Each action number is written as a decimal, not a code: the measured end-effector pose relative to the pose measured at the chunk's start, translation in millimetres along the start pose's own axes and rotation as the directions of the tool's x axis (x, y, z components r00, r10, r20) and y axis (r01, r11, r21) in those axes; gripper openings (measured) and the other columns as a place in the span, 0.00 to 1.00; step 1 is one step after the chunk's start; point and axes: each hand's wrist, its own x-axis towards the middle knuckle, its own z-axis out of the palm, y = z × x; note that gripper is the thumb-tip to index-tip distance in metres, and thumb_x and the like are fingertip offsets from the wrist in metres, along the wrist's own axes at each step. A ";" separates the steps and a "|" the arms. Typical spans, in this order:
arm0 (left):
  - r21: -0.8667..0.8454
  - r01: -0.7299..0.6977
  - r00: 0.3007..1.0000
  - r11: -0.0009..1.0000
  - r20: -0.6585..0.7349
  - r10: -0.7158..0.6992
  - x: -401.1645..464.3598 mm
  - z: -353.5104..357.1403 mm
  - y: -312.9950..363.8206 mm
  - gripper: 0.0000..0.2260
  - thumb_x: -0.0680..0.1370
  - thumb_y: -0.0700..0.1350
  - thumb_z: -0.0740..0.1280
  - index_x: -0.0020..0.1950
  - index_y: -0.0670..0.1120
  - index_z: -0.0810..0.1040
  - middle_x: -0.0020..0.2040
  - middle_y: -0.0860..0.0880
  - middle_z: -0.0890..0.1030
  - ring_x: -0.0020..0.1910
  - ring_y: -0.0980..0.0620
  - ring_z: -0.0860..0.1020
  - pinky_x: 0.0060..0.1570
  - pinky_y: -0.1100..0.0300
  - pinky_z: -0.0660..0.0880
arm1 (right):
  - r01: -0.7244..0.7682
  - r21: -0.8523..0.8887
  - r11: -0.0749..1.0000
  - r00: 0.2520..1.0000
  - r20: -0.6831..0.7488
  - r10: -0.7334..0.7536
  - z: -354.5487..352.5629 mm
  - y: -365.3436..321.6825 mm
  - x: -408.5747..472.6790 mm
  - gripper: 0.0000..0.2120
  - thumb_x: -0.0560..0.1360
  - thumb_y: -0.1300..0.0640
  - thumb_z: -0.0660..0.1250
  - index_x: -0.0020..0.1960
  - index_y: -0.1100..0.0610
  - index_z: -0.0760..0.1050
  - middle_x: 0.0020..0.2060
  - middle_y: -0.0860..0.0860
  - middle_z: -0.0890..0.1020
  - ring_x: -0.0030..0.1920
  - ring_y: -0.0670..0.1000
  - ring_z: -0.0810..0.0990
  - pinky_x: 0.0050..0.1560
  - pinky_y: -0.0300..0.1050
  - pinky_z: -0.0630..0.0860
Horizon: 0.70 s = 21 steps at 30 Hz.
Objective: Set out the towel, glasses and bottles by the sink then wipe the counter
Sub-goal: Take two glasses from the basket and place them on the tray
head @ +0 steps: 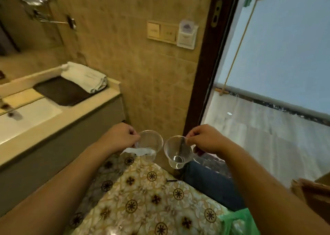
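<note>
Clear glasses, left glass (150, 142) and right glass (178, 151), pinched in left hand (118, 138) and right hand (205, 139).

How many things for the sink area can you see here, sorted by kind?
Clear glasses: 2, one in the left hand, glass, one in the right hand, glass
Folded white towel: 1
Dark mat: 1
Bottles: 0 in view
Total: 4
</note>
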 end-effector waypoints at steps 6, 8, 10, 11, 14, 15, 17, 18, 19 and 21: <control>-0.089 0.162 0.973 0.983 -0.153 -0.174 -16.4 -63.4 -109.4 0.19 0.78 0.53 0.68 0.28 0.50 0.82 0.26 0.56 0.81 0.27 0.61 0.77 0.31 0.60 0.69 | 0.075 0.135 0.988 0.983 0.157 -0.096 91.3 -92.4 56.2 0.05 0.75 0.62 0.71 0.42 0.62 0.82 0.30 0.55 0.82 0.27 0.48 0.83 0.30 0.42 0.80; -0.115 0.230 0.946 0.966 -0.209 -0.249 -17.0 -77.6 -137.1 0.18 0.77 0.54 0.68 0.28 0.49 0.82 0.26 0.57 0.81 0.28 0.60 0.78 0.31 0.60 0.70 | 0.106 0.155 0.982 0.971 0.196 -0.136 116.5 -118.1 76.4 0.07 0.76 0.62 0.71 0.39 0.58 0.83 0.30 0.54 0.83 0.27 0.48 0.83 0.29 0.41 0.80; -0.141 0.290 0.915 0.946 -0.247 -0.318 -14.2 -89.9 -163.1 0.17 0.75 0.53 0.69 0.27 0.49 0.82 0.26 0.58 0.81 0.27 0.59 0.78 0.30 0.60 0.69 | 0.141 0.169 0.976 0.958 0.225 -0.177 139.3 -141.0 98.7 0.07 0.75 0.60 0.71 0.38 0.56 0.83 0.32 0.53 0.85 0.29 0.48 0.84 0.30 0.43 0.81; -0.160 0.316 0.901 0.935 -0.259 -0.348 -11.0 -95.6 -175.8 0.17 0.75 0.51 0.69 0.27 0.49 0.82 0.26 0.57 0.81 0.28 0.58 0.78 0.30 0.60 0.69 | 0.158 0.178 0.971 0.950 0.241 -0.198 149.4 -151.8 110.9 0.07 0.75 0.60 0.72 0.38 0.55 0.83 0.33 0.53 0.85 0.30 0.49 0.84 0.32 0.45 0.83; -0.202 0.391 0.853 0.898 -0.287 -0.436 6.7 -114.7 -209.3 0.15 0.75 0.49 0.69 0.29 0.48 0.83 0.28 0.51 0.82 0.31 0.52 0.80 0.31 0.60 0.70 | 0.173 0.217 0.961 0.928 0.289 -0.233 175.7 -181.0 153.6 0.05 0.75 0.60 0.71 0.41 0.57 0.83 0.31 0.55 0.85 0.29 0.52 0.83 0.34 0.48 0.84; -0.211 0.415 0.836 0.885 -0.296 -0.462 15.6 -121.5 -220.0 0.14 0.75 0.48 0.69 0.30 0.47 0.83 0.29 0.50 0.83 0.31 0.51 0.80 0.30 0.61 0.71 | 0.172 0.226 0.959 0.922 0.307 -0.237 183.3 -190.9 170.4 0.04 0.75 0.61 0.71 0.42 0.58 0.82 0.30 0.56 0.84 0.29 0.52 0.83 0.33 0.47 0.83; -0.240 0.457 0.799 0.857 -0.313 -0.514 37.6 -134.9 -239.9 0.13 0.75 0.48 0.69 0.31 0.46 0.84 0.30 0.48 0.83 0.30 0.51 0.80 0.29 0.62 0.71 | 0.170 0.238 0.956 0.908 0.340 -0.246 197.0 -211.3 208.7 0.04 0.76 0.62 0.70 0.44 0.61 0.82 0.31 0.58 0.84 0.29 0.54 0.82 0.32 0.45 0.82; -0.258 0.472 0.780 0.843 -0.322 -0.536 50.1 -141.7 -248.8 0.12 0.75 0.48 0.70 0.33 0.46 0.84 0.30 0.48 0.84 0.30 0.50 0.81 0.29 0.62 0.72 | 0.168 0.242 0.956 0.902 0.355 -0.248 202.8 -222.0 229.1 0.04 0.76 0.62 0.70 0.44 0.62 0.81 0.32 0.59 0.84 0.29 0.54 0.82 0.32 0.46 0.81; -0.275 0.485 0.764 0.830 -0.329 -0.555 63.7 -148.5 -256.8 0.11 0.75 0.48 0.70 0.34 0.46 0.84 0.31 0.49 0.84 0.30 0.49 0.82 0.29 0.62 0.73 | 0.163 0.244 0.956 0.898 0.365 -0.246 207.5 -232.8 250.3 0.04 0.77 0.62 0.70 0.45 0.63 0.81 0.32 0.60 0.83 0.29 0.54 0.81 0.31 0.45 0.81; -0.312 0.511 0.724 0.801 -0.346 -0.596 92.7 -164.0 -269.0 0.10 0.75 0.48 0.69 0.36 0.46 0.85 0.32 0.50 0.84 0.32 0.48 0.83 0.32 0.60 0.76 | 0.148 0.250 0.957 0.894 0.379 -0.237 213.3 -254.6 293.1 0.04 0.76 0.63 0.70 0.44 0.63 0.80 0.31 0.59 0.82 0.26 0.52 0.80 0.28 0.43 0.79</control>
